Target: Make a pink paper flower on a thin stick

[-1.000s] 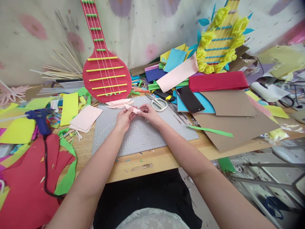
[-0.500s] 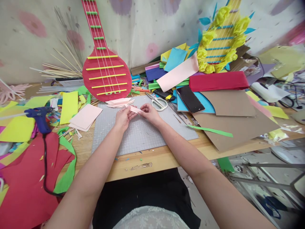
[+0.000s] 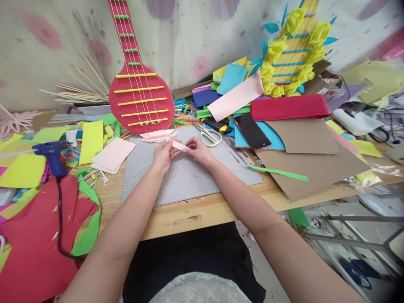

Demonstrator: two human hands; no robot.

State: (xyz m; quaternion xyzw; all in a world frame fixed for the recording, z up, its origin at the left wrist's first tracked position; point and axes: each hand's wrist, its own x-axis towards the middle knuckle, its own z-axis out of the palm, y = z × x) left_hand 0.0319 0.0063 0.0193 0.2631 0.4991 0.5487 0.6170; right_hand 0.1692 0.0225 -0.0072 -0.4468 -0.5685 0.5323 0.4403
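Head view: A person seated at a crowded craft worktop [image 3: 162, 223] holds a narrow pink paper strip [image 3: 179, 145] in both hands over a gray cutting mat [image 3: 195, 183], near the mat's far side. With the strip as the clock's center and twelve pointing away from the worker, its long axis runs from about ten o'clock down to four. The left hand [image 3: 162, 156] has thumb and fingers clamped on the ten o'clock end; the right hand [image 3: 198, 150] pinches the four o'clock end between thumb and fingers. Neither hand is nearer, since both touch the paper, and its middle spans the gap between them. Whether the strip also rests on the mat cannot be told. Just beside the left fingers, at ten o'clock, lies a small pile of folded pink paper pieces [image 3: 159, 135]; pale pink rectangular sheets [image 3: 113, 155] sit well apart at nine. White-handled scissors [image 3: 211, 137] lie close to the right hand at half past two, with a black smartphone [image 3: 252, 131] farther out near three. A red paper-covered lute model [image 3: 142, 101] stands at eleven.
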